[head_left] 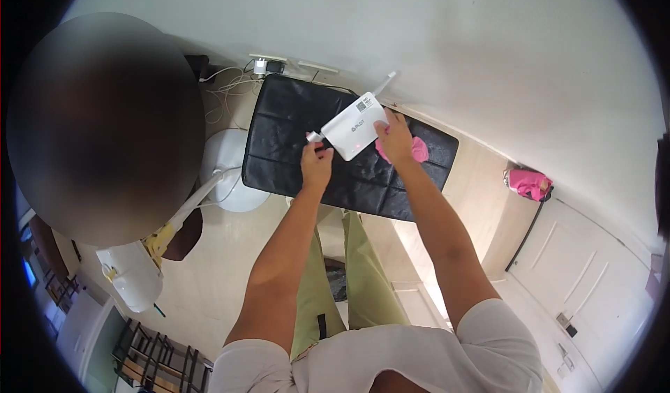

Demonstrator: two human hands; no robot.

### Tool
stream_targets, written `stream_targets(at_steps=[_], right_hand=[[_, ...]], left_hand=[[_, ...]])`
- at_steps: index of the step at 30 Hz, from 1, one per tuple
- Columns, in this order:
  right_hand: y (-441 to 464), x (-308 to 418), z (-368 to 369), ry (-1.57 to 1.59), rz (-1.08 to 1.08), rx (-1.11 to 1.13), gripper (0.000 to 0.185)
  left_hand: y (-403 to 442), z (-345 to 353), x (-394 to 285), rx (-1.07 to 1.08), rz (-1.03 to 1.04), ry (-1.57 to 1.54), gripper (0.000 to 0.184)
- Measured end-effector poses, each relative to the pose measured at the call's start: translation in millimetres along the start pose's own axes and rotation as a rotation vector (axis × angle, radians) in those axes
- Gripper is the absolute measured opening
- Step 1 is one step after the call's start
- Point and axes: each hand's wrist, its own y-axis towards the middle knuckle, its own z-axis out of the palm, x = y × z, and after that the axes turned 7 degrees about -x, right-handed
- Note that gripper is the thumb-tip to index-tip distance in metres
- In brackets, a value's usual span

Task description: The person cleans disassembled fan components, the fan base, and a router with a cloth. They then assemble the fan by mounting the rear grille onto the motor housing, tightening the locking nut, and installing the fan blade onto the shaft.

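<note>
A white Wi-Fi router with a printed label is tilted over the black padded bench. One antenna sticks out past its far end toward the wall. My right hand grips the router's right edge, thumb on its top face. Beside and below that hand is a crumpled pink cloth; whether the hand touches it I cannot tell. At the router's left corner, my left hand has its fingers closed around a second white antenna.
Behind the bench, plugs and loose white cables lie along the wall. A white fan with a round base stands left. On the right are a pink bag and a white door.
</note>
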Motion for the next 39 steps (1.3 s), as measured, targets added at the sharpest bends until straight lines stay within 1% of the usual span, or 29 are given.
stream_targets(at_steps=[2,6,7,8,9,10,11,12,13,14,15,16,17,18,19,20,21,22,23,24,25,27,29,33,35,36,37,38,39], right_hand=[[-13,15,0,0.019,0.167,0.116,0.045],[-44,30,28,0.112,0.143,0.096,0.041],[-42,37,20,0.159,0.246,0.205,0.042],[-43,39,10,0.161,0.252,0.206,0.042],[-44,34,-3,0.156,0.334,0.171,0.045],[-46,24,-14,0.151,0.415,0.14,0.049],[-56,-10,-17,0.056,0.357,-0.018,0.051],[-65,-35,-30,0.051,0.454,-0.156,0.052],[-80,-71,-38,-0.157,0.492,-0.243,0.058],[-92,-100,-54,-0.005,0.642,-0.251,0.064],[-105,-122,-68,-0.086,0.771,-0.199,0.066],[-119,-142,-79,-0.169,0.898,-0.145,0.069],[-135,-168,-83,-0.21,0.951,-0.138,0.069],[-152,-192,-83,-0.246,1.003,-0.131,0.07],[-163,-210,-89,0.11,1.128,-0.077,0.069],[-172,-221,-91,0.475,1.233,-0.019,0.068],[-177,-217,-92,0.856,1.214,0.081,0.056],[-173,-210,-89,0.857,1.217,0.09,0.056],[-167,-204,-84,0.675,1.166,0.139,0.052],[-162,-198,-80,0.494,1.11,0.182,0.048],[-164,-197,-78,0.534,1.114,0.147,0.04],[-168,-199,-74,0.562,1.079,0.134,0.038],[-166,-197,-71,0.599,1.045,0.115,0.036],[-158,-164,-59,0.593,0.99,0.185,0.035],[-155,-153,-51,0.629,0.966,0.173,0.035],[-153,-148,-49,0.617,0.966,0.168,0.035],[-152,-144,-48,0.607,0.964,0.167,0.034],[-151,-142,-45,0.605,0.955,0.174,0.034],[-154,-146,-44,0.624,0.956,0.155,0.035]], left_hand=[[14,-18,0,0.026,0.123,-0.022,0.051],[31,-61,-21,0.047,0.139,0.027,0.061],[44,-78,-15,0.109,0.182,0.056,0.065],[61,-99,-5,0.039,0.335,0.254,0.066],[73,-115,1,-0.032,0.487,0.455,0.067],[74,-127,-18,-0.13,0.387,0.494,0.059],[82,-137,-2,-0.2,0.431,0.62,0.053],[93,-151,16,-0.27,0.475,0.745,0.049],[98,-165,21,-0.269,0.471,0.748,0.049],[103,-178,25,-0.2,0.42,0.942,0.05],[105,-192,28,-0.124,0.362,1.133,0.054],[111,-208,23,-0.07,0.161,1.205,0.06],[117,-233,35,-0.024,0.238,1.54,0.06],[116,-258,40,0.017,0.219,1.727,0.061],[110,-279,36,0.058,0.197,1.915,0.062],[99,-285,-2,0.246,-0.111,1.944,0.062],[86,-286,-36,0.435,-0.421,1.936,0.062],[86,-309,-16,0.483,-0.494,1.926,0.061],[86,-334,6,0.533,-0.566,1.91,0.06],[81,-344,14,0.534,-0.57,1.908,0.06],[77,-351,20,0.525,-0.528,1.94,0.061],[64,-367,37,0.509,-0.5,1.959,0.062],[51,-381,59,0.446,-0.352,1.954,0.064],[7,-398,106,0.514,-0.467,1.909,0.063],[-18,-413,143,0.426,-0.458,1.904,0.066],[-27,-432,184,0.427,-0.463,1.898,0.066],[-35,-456,233,0.291,-0.492,1.718,0.068],[-38,-469,258,0.158,-0.514,1.533,0.071],[-35,-396,118,0.511,-0.65,1.769,0.07]])
